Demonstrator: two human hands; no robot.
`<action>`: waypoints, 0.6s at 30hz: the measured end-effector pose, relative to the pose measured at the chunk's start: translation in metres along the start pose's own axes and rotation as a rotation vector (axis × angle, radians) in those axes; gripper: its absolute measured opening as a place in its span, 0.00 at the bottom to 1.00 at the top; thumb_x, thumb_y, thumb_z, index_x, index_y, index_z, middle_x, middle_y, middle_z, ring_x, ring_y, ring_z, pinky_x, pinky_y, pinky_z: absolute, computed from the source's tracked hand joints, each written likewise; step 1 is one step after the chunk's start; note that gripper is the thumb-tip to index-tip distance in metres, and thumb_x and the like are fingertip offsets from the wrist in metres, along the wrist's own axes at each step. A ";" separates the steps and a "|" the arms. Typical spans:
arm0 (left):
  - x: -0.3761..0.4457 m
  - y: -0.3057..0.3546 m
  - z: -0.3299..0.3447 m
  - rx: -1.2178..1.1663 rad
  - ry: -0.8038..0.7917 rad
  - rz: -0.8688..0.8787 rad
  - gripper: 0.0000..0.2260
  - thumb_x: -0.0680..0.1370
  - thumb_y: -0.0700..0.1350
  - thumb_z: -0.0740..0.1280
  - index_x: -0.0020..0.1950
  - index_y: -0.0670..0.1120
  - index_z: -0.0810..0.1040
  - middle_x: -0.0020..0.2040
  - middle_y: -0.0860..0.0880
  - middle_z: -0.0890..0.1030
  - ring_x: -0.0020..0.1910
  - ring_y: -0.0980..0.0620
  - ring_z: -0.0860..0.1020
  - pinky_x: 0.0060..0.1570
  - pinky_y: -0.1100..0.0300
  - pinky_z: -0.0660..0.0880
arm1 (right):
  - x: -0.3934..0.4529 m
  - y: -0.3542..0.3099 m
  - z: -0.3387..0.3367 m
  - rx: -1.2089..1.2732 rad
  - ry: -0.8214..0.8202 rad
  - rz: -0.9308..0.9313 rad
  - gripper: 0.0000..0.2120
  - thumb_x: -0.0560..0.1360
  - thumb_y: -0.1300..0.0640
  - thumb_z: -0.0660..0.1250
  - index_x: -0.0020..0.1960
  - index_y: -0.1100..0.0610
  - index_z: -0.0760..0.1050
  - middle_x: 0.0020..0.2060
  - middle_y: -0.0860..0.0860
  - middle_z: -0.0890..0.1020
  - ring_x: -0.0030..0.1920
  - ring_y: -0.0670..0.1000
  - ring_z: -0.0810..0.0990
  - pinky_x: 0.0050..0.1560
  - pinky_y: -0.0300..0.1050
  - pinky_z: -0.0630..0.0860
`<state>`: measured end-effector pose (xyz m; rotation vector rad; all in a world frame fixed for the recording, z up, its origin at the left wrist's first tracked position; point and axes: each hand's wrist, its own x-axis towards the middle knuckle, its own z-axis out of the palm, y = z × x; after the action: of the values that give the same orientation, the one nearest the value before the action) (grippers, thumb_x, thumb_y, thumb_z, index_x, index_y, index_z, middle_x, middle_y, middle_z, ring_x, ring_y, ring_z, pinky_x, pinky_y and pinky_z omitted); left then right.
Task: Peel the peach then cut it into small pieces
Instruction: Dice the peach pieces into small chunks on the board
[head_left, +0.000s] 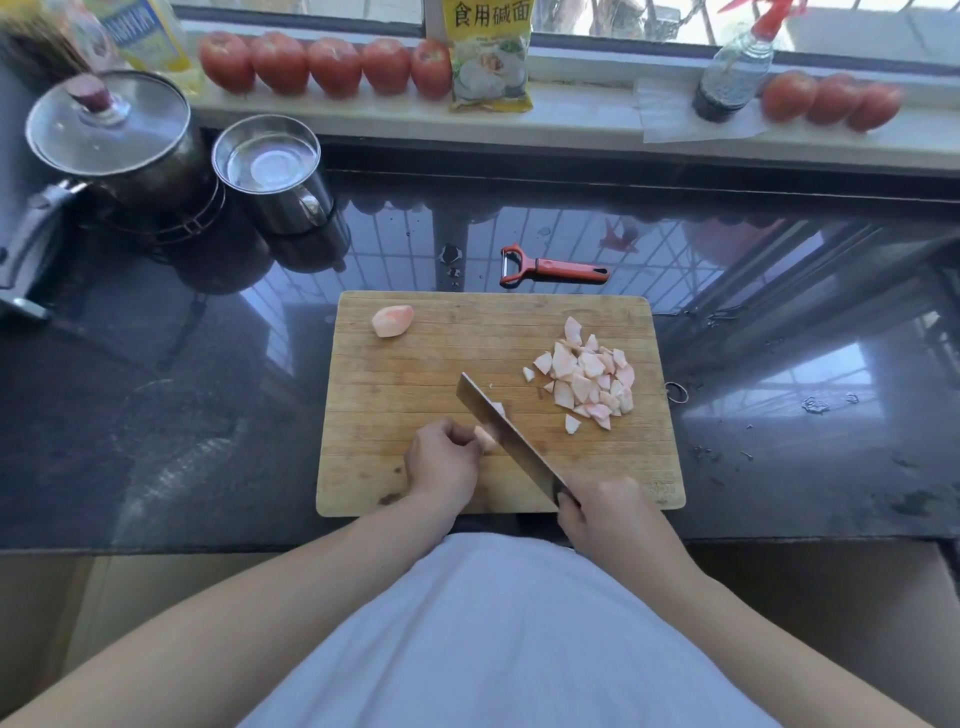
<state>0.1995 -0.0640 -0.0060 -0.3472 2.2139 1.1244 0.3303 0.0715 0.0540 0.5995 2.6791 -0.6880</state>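
Right hand (608, 512) grips the steel cleaver (506, 436), blade pointing up-left across the wooden chopping board (415, 374); left hand (441, 460) fingers, curled, pinch a pale peeled peach piece (485, 438).

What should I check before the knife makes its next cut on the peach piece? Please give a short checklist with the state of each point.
1. Left hand pinches the peach piece firmly: ok.
2. Left fingertips curled away from the knife blade: cannot tell, they are very close.
3. Right hand grips the knife handle: ok.
4. Cutting board lies flat on the counter: ok.
5. Pile of cut pieces is apart from the blade: ok.
6. Large uncut piece waits at the board's far left corner: ok.
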 end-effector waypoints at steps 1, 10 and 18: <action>-0.001 0.000 0.000 0.003 0.001 0.003 0.09 0.77 0.49 0.74 0.40 0.47 0.81 0.41 0.49 0.86 0.44 0.49 0.81 0.35 0.59 0.72 | -0.004 0.002 -0.001 -0.019 0.002 0.003 0.12 0.80 0.58 0.62 0.38 0.57 0.70 0.33 0.55 0.77 0.37 0.61 0.77 0.36 0.52 0.73; -0.004 0.004 -0.001 0.041 0.008 0.021 0.07 0.78 0.45 0.71 0.40 0.48 0.81 0.40 0.51 0.84 0.41 0.50 0.79 0.36 0.60 0.72 | -0.008 0.003 0.002 -0.181 -0.032 -0.022 0.08 0.79 0.59 0.61 0.45 0.58 0.77 0.36 0.55 0.82 0.38 0.58 0.80 0.37 0.52 0.75; -0.004 0.007 0.001 0.011 0.012 0.039 0.08 0.77 0.46 0.71 0.38 0.49 0.80 0.39 0.51 0.84 0.42 0.48 0.81 0.38 0.54 0.77 | -0.007 0.003 0.002 -0.224 -0.044 -0.044 0.08 0.79 0.60 0.62 0.46 0.59 0.79 0.36 0.55 0.82 0.37 0.59 0.81 0.36 0.51 0.75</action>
<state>0.1998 -0.0595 0.0007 -0.3077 2.2452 1.1325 0.3379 0.0705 0.0544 0.4626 2.6854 -0.3981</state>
